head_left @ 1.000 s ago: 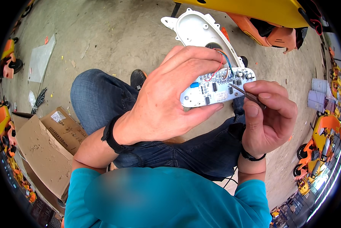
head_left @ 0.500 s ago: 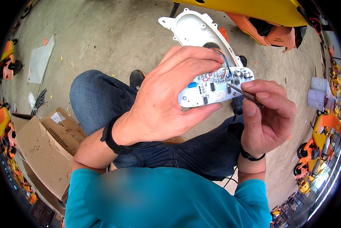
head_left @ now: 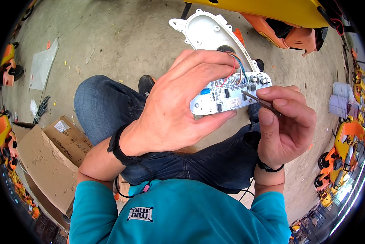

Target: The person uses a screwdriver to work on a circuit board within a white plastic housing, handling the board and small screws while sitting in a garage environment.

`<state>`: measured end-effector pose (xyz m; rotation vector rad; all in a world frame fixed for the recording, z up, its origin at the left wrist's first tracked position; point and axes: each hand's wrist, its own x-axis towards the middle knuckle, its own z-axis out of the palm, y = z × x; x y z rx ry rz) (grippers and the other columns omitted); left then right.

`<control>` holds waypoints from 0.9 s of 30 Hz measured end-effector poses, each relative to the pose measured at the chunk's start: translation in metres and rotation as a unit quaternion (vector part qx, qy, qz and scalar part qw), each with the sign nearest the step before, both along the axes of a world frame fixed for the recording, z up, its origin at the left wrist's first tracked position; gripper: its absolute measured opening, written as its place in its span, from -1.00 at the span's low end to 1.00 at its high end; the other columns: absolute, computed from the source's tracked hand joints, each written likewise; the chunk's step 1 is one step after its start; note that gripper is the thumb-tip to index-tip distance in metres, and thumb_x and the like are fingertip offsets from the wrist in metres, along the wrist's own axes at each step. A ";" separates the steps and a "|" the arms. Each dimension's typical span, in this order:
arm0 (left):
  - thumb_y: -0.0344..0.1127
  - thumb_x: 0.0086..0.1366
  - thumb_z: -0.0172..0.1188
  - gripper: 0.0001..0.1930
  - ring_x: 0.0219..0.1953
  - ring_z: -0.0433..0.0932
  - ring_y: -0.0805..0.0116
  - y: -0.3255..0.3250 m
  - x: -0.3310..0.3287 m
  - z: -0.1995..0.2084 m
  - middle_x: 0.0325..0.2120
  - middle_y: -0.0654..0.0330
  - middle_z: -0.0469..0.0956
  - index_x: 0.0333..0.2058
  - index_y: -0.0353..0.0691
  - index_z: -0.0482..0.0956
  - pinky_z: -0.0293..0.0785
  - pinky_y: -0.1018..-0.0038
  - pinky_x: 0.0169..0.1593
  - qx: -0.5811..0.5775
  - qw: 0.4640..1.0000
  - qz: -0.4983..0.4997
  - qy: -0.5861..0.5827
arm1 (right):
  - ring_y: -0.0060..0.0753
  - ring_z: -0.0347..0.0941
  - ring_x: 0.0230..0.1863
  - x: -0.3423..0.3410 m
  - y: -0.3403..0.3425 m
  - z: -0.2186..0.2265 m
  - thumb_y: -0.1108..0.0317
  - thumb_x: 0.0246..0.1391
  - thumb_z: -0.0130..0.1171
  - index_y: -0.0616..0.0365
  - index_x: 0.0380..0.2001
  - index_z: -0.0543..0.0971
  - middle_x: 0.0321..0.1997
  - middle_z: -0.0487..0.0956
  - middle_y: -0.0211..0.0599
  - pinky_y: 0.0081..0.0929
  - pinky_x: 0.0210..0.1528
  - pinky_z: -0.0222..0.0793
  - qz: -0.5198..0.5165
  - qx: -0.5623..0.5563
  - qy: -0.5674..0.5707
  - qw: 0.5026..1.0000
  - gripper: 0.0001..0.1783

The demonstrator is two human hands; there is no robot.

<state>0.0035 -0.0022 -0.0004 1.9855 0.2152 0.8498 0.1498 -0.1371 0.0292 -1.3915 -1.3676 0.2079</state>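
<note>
A white circuit board with rounded ends is gripped by its left part in my left hand, thumb along the near edge and fingers over the far one. Thin coloured wires run from the board up toward a white plastic housing behind it. My right hand pinches dark, slender tweezers between thumb and fingers. Their tip points at the board's right part, beside a small black chip; whether it touches is too small to tell.
An opened cardboard box stands at my left. Yellow and orange body panels loom at the far right. A flat pale sheet lies on the concrete floor, and orange ride-on vehicles line the right side.
The tweezers' tip has shifted slightly left and downward over the board. Both hands keep nearly the same place and grip.
</note>
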 end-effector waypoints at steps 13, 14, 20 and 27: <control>-0.49 -0.21 0.42 -0.44 -0.05 0.49 0.09 0.000 0.001 0.000 -0.09 -0.03 0.50 -0.12 -0.39 0.50 0.42 0.33 0.00 0.002 1.000 0.000 0.000 | -0.34 0.47 -0.31 -0.001 0.001 0.000 0.62 -0.14 0.32 0.15 -0.29 0.45 -0.26 0.63 -0.16 -0.49 -0.22 0.32 0.008 -0.016 -0.035 0.999 -0.67; -0.50 -0.21 0.42 -0.44 -0.05 0.49 0.09 0.000 0.001 -0.001 -0.09 -0.03 0.50 -0.12 -0.39 0.50 0.43 0.33 0.00 0.002 1.000 0.001 -0.001 | -0.34 0.47 -0.32 -0.002 0.002 0.000 0.62 -0.15 0.32 0.15 -0.29 0.45 -0.27 0.63 -0.16 -0.49 -0.22 0.33 0.011 -0.013 -0.035 0.999 -0.67; -0.54 -0.26 0.39 -0.43 -0.08 0.50 0.08 -0.002 0.001 -0.001 -0.09 -0.03 0.50 -0.13 -0.39 0.50 0.44 0.33 -0.04 0.035 0.999 0.016 -0.014 | -0.34 0.46 -0.37 -0.005 0.005 -0.004 0.61 -0.19 0.36 0.16 -0.29 0.45 -0.30 0.64 -0.16 -0.49 -0.27 0.34 0.007 0.004 -0.054 0.998 -0.63; -0.55 -0.29 0.37 -0.42 -0.10 0.51 0.07 -0.002 0.002 -0.004 -0.11 -0.03 0.52 -0.14 -0.41 0.50 0.44 0.33 -0.05 0.058 0.998 0.023 -0.031 | -0.33 0.46 -0.39 -0.008 0.006 -0.007 0.62 -0.20 0.37 0.16 -0.32 0.46 -0.30 0.64 -0.16 -0.49 -0.28 0.35 0.005 0.001 -0.050 0.999 -0.65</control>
